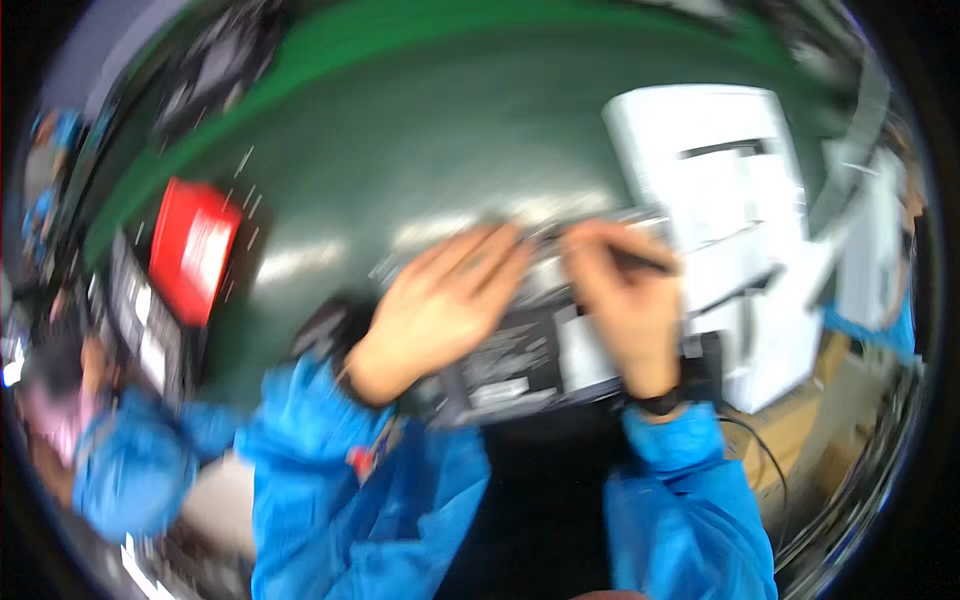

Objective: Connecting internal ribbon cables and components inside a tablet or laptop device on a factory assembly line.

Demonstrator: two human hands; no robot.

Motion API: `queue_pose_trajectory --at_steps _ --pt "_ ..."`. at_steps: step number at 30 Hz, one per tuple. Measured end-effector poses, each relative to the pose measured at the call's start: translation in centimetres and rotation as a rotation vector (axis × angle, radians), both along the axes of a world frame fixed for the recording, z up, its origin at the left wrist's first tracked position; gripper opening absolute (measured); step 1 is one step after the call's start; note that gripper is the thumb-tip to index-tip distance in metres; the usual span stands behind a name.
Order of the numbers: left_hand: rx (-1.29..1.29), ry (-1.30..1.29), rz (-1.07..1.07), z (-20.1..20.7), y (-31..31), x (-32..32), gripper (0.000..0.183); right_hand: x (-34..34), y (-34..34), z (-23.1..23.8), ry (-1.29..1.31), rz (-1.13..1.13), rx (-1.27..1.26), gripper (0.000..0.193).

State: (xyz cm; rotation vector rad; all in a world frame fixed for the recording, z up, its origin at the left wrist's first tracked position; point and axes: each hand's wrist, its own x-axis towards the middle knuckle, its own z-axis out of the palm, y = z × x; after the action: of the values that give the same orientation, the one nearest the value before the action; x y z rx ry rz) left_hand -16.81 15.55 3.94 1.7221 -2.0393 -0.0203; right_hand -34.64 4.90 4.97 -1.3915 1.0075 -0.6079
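A dark, flat electronic device, resembling an opened laptop base, lies on the table in front of me. Black panels with pale labels show on its near part. My left hand rests palm down over its left far side, fingers stretched out and close together. Over the right far side, my right hand is curled with thumb and fingers pinched. A short dark slim piece shows in that grip; blur hides its kind. What lies under the fingertips is hidden. Both wrists wear dark bands.
The table top is dark green. White foam trays with recesses stand at right, above cardboard boxes and a black cable. A red box lies left. Beyond it sits a co-worker in blue.
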Motion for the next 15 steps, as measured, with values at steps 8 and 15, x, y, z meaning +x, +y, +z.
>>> queue_pose_trajectory --at_steps 8,15 --pt "-0.053 0.134 0.751 -0.3 10.1 2.0 0.035 -4.8 -0.9 1.9 -0.097 0.013 -0.536 0.015" --pt "0.138 0.638 0.734 0.4 9.6 -4.5 0.036 -5.8 -1.5 -0.8 -0.078 -0.037 -0.455 0.015"
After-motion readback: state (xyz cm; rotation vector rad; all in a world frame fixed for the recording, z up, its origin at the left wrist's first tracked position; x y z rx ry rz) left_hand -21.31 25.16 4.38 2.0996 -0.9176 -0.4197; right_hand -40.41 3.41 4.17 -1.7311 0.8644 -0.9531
